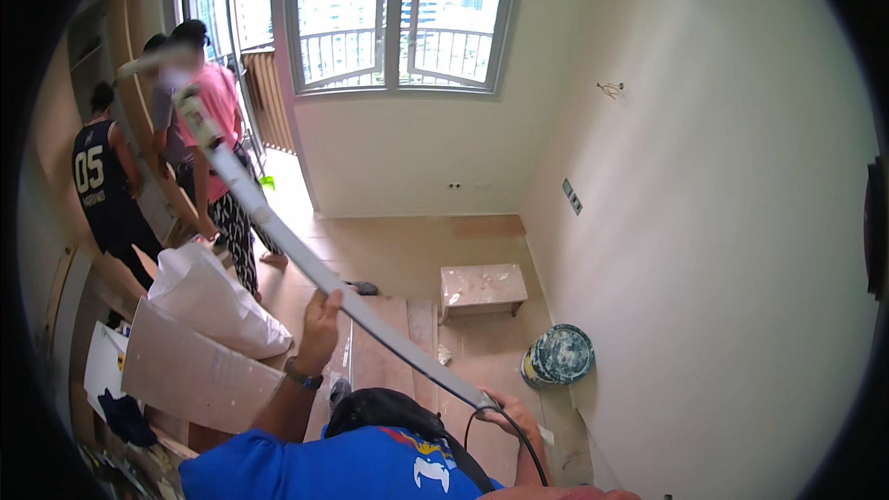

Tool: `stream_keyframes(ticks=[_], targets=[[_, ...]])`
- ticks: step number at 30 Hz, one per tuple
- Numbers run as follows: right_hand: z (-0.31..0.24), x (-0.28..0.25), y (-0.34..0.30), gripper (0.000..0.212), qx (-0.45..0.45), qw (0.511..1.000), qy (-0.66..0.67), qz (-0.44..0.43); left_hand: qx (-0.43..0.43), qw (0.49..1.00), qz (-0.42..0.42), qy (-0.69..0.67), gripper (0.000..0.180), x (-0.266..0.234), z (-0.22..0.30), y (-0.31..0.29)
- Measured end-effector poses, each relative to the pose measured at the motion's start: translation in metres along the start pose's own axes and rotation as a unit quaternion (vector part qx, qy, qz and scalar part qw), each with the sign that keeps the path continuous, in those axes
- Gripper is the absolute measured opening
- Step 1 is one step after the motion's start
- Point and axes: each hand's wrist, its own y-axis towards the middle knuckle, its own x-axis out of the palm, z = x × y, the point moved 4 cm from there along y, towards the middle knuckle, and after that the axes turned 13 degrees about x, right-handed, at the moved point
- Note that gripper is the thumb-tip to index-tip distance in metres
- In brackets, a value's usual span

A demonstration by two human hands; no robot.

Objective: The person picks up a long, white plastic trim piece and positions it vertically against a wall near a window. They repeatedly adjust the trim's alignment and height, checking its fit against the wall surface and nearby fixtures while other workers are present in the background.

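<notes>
I hold a long grey pole (278, 231) slanting from lower right up to the upper left. My left hand (322, 315) grips its middle; a dark band is on that wrist. At the pole's lower end my right hand (511, 414) is closed around it, and a black cable (519, 440) runs down from there. The pole's far end carries a blurred flat head (159, 60), up in front of the people at the left.
Three people (199, 139) stand at the left by a wooden shelf wall. A white sack (218, 306) and a leaning board (185, 370) lie lower left. A low splattered stool (482, 288) and a paint-stained bucket (559, 355) stand near the pale right wall (704, 222). A window (398, 14) is ahead.
</notes>
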Motion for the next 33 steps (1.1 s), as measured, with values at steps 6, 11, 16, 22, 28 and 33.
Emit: stream_keyframes(ticks=[6, 11, 16, 22, 28, 33], targets=[[0.025, -0.033, -0.008, 0.052, 0.055, 0.988, 0.142, 0.025, -0.034, 0.951, -0.147, -0.27, 0.025, 0.115, -0.063, 0.083], [0.034, -0.048, 0.023, 0.042, 0.065, 0.962, 0.264, 0.004, -0.165, 0.869, -0.246, -0.396, 0.03, 0.206, -0.127, 0.13], [0.041, -0.07, 0.048, 0.026, 0.146, 0.958, 0.243, 0.044, -0.188, 0.893, -0.187, -0.363, 0.024, 0.293, -0.178, 0.157], [0.047, -0.15, 0.067, 0.041, 0.15, 0.958, 0.058, 0.238, -0.136, 0.929, -0.131, -0.319, 0.021, 0.415, -0.263, 0.199], [0.153, -0.197, 0.052, 0.06, 0.268, 0.894, 0.023, 0.358, -0.202, 0.941, -0.076, -0.259, 0.021, 0.53, -0.36, 0.218], [0.162, -0.242, 0.035, 0.062, 0.253, 0.88, -0.038, 0.401, -0.26, 0.934, -0.094, -0.227, 0.018, 0.595, -0.407, 0.22]])
